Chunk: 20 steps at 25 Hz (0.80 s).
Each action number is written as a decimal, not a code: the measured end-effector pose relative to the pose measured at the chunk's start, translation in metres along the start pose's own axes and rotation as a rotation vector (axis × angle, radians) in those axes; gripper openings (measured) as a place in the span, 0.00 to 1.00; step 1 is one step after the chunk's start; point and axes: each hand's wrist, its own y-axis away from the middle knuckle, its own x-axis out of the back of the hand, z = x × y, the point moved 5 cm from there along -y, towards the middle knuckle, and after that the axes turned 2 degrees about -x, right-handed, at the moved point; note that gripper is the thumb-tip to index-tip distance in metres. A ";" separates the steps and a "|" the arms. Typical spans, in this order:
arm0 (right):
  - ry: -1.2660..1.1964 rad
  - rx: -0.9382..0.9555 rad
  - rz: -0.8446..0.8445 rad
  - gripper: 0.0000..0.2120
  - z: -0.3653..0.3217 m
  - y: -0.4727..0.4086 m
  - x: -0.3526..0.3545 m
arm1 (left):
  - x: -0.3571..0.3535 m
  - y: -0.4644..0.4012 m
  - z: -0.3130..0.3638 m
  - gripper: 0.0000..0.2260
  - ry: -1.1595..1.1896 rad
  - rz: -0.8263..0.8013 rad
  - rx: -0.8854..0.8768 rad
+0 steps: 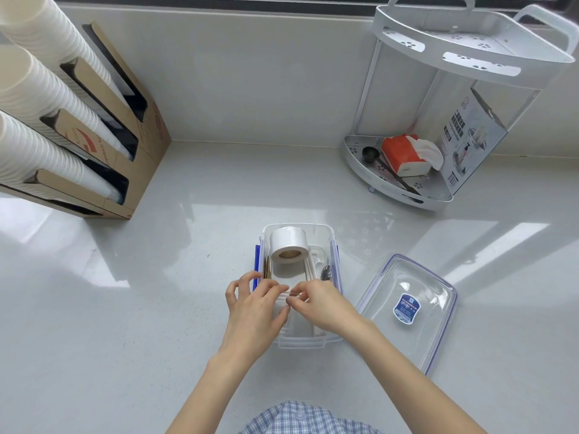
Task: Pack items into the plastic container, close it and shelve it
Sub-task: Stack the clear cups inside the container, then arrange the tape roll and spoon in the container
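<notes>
Both your left hand [253,303] and right hand [319,303] have fingers pinched on a thin clear packet [289,296] over the open plastic container [299,342] on the bench [125,277]; it may slip, or snag the tape roll [288,244].

An office pantry or break-room counter: a cardboard dispenser [103,136] stacked with paper cups [37,89] stands beside a white corner rack [438,120] holding tissues [407,155] and a scoop [369,155], below a window ledge.

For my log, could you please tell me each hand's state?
Left hand: pinching a small clear item.
Right hand: pinching the same item.
</notes>
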 end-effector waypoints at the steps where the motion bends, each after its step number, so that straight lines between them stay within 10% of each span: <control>1: 0.026 -0.002 -0.016 0.17 0.000 -0.001 -0.001 | 0.000 0.000 0.000 0.11 -0.016 -0.003 -0.009; 20: 0.089 0.024 0.252 0.22 -0.012 -0.036 0.043 | 0.013 -0.063 -0.012 0.16 0.118 0.005 0.097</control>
